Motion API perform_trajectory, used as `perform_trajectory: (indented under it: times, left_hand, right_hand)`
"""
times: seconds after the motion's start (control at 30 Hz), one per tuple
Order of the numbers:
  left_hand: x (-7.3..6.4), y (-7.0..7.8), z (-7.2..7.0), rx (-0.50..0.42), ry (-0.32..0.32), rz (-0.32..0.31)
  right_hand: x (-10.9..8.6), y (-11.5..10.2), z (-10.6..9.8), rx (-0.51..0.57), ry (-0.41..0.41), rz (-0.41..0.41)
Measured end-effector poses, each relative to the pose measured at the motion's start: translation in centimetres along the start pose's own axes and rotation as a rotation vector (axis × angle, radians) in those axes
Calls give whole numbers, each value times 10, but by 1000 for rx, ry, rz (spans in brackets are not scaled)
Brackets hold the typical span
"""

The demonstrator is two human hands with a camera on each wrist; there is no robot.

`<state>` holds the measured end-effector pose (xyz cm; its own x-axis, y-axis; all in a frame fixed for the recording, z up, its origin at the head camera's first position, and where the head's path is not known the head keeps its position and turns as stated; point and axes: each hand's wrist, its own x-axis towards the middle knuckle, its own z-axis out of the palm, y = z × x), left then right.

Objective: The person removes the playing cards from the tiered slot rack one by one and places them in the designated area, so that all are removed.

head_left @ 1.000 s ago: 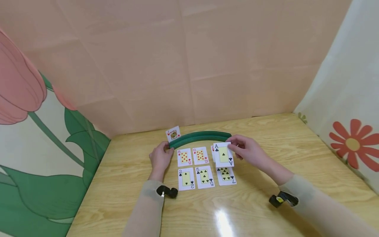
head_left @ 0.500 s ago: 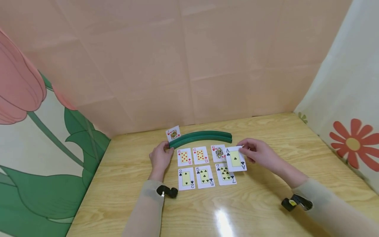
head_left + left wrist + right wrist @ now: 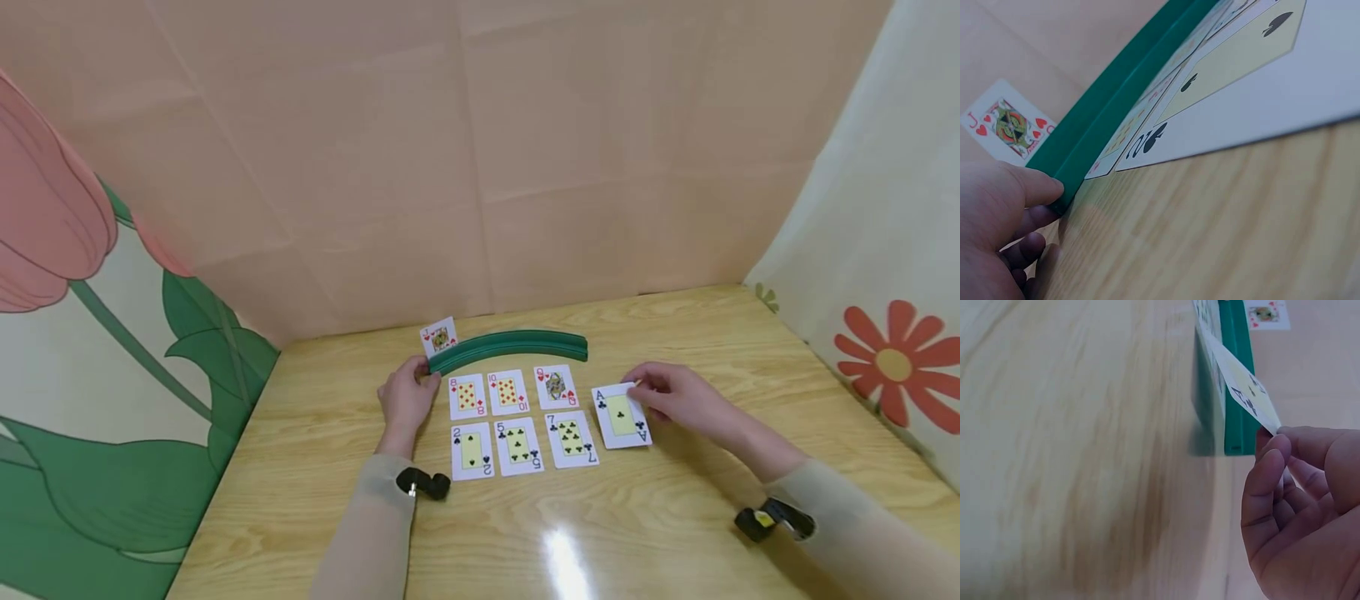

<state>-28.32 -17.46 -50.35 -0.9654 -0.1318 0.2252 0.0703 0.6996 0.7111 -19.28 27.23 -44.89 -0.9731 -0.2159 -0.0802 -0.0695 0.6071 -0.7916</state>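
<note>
My right hand (image 3: 686, 404) pinches the ace of clubs (image 3: 621, 417) by its upper right corner, between thumb and fingers. The card is tilted and partly raised in the right wrist view. At the left end of the curved green card holder (image 3: 513, 342), my left hand (image 3: 405, 402) grips it, thumb on the front face in the left wrist view. A jack of hearts (image 3: 438, 337) stands behind that end, its lower part hidden. In front lie the eight of diamonds (image 3: 467, 397), ten of diamonds (image 3: 508, 393) and queen of hearts (image 3: 556, 387).
A nearer row has the two of spades (image 3: 472, 451), five of clubs (image 3: 519, 446) and seven of clubs (image 3: 572, 439). The wooden table (image 3: 300, 500) meets a pink cloth backdrop (image 3: 360, 208). A flower-printed curtain (image 3: 892, 250) hangs at the right.
The right hand has carried the ace of clubs right and lower, away from the holder, uncovering the queen of hearts and seven of clubs. The left hand has stayed on the holder.
</note>
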Motion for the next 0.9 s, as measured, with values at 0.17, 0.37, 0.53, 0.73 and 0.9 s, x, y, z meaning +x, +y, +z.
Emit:
perform_trajectory:
  times: [0.17,0.37,0.53,0.73,0.9]
  left_hand:
    - [1,-1,0,2,-10,-11]
    - [1,-3,1,3,-6,-2]
    - [1,-3,1,2,-9,-2]
    - [2,-3,1,3,-19,-12]
    - [2,-2,0,1,-16,-10]
  right_hand:
    - [-2,4,-3,-14,-8,29]
    - [-2,13,-1,-42,-23,19]
    - [-2,19,1,-104,-35,2]
    - [-2,16,3,-144,-27,6]
    - [-3,13,4,-162,-17,8]
